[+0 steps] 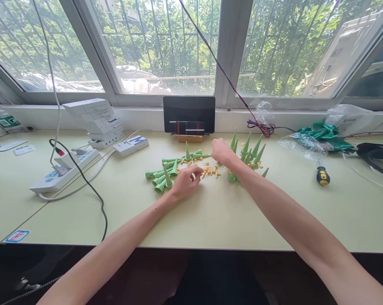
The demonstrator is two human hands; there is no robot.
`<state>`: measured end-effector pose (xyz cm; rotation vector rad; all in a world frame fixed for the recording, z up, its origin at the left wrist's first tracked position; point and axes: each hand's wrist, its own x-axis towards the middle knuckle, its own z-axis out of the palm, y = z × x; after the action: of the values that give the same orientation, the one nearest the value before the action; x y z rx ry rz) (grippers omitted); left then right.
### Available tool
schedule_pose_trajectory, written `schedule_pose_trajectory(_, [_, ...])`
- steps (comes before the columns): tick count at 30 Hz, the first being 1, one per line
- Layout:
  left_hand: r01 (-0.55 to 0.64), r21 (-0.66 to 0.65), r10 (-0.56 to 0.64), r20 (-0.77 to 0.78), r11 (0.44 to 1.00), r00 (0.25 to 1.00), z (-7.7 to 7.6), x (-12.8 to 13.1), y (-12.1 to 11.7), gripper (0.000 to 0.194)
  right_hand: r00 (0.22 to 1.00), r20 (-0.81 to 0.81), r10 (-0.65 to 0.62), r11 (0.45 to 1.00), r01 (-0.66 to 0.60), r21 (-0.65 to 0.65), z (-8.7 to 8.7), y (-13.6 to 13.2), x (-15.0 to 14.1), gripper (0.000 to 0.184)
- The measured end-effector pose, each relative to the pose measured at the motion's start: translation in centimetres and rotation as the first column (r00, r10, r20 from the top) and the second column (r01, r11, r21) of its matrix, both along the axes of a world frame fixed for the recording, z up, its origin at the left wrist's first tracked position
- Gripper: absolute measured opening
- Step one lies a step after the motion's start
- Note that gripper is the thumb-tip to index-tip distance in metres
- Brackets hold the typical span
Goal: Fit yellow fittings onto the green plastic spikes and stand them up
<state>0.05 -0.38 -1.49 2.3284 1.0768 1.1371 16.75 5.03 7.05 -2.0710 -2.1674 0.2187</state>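
Green plastic cones lie in a loose pile [166, 171] left of centre, and a second group of green cones [250, 154] stands upright on the right. Small yellow parts [210, 170] are scattered between the two groups. My left hand [186, 182] rests beside the left pile with its fingers curled and pinched together near the yellow parts; what they hold is too small to name. My right hand [221, 151] is closed in a fist beside the upright cones, its contents hidden.
A dark tablet [189, 114] stands at the window sill behind the cones. A power strip [64, 169] with cables and stacked white boxes [97, 120] sit to the left. A screwdriver [322, 174] and plastic bags [318, 137] lie to the right. The table's front edge [191, 248] is near.
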Motion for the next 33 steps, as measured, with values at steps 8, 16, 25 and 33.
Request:
schedule_pose_trajectory(8, [0.001,-0.009,-0.001,0.002,1.0,1.0,-0.4,-0.1,0.2,0.022,0.992,-0.077,-0.1,0.99,0.091,-0.109,0.4,0.5,-0.1,0.025])
schedule_pose_trajectory(16, [0.01,-0.008,-0.01,-0.003,1.0,1.0,-0.4,0.0,0.3,0.021,0.989,-0.087,-0.12,0.988,0.111,-0.107,0.5,0.8,0.1,0.026])
schedule_pose_trajectory(25, [0.007,-0.001,-0.007,-0.01,1.0,1.0,-0.5,-0.1,0.3,0.022,0.993,-0.048,-0.112,0.985,0.105,-0.138,1.1,0.4,-0.1,0.021])
schedule_pose_trajectory(33, [0.007,-0.01,-0.007,-0.01,1.0,1.0,-0.5,-0.1,0.4,0.021,0.994,0.001,-0.111,0.983,0.11,-0.144,1.5,0.5,-0.1,0.024])
